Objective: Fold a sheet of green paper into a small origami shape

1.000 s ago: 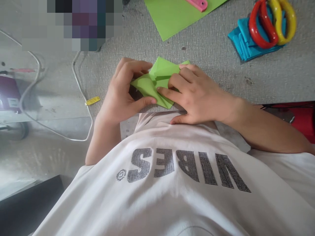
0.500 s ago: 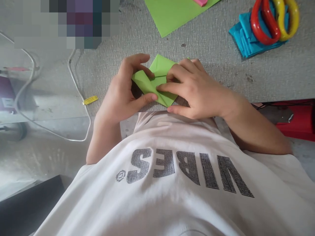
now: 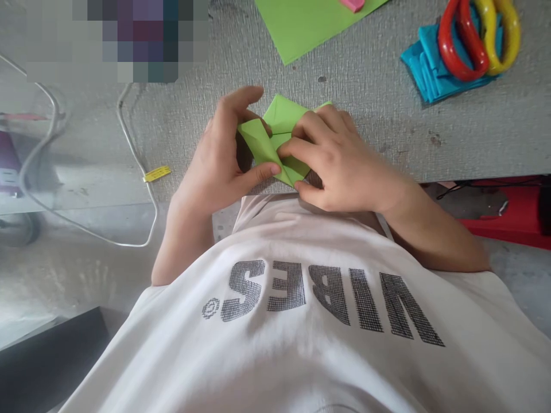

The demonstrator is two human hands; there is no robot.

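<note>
A folded piece of green paper lies at the table's near edge, between my hands. Its left flap stands partly raised. My left hand grips this flap, thumb at the lower edge and fingers behind it; the index finger sticks up free. My right hand rests over the paper's right part, with fingertips pressing near the flap's crease and the thumb at the bottom corner. The right hand hides much of the paper's right side.
On the grey textured table, a larger green sheet with a pink object lies at the far side. Red-and-yellow-handled scissors rest on folded blue material. A white cable with a yellow tag runs at left.
My left hand has moved slightly right with the raised flap, tipping it further over. My right hand stays on the paper, its thumb still at the bottom corner.
</note>
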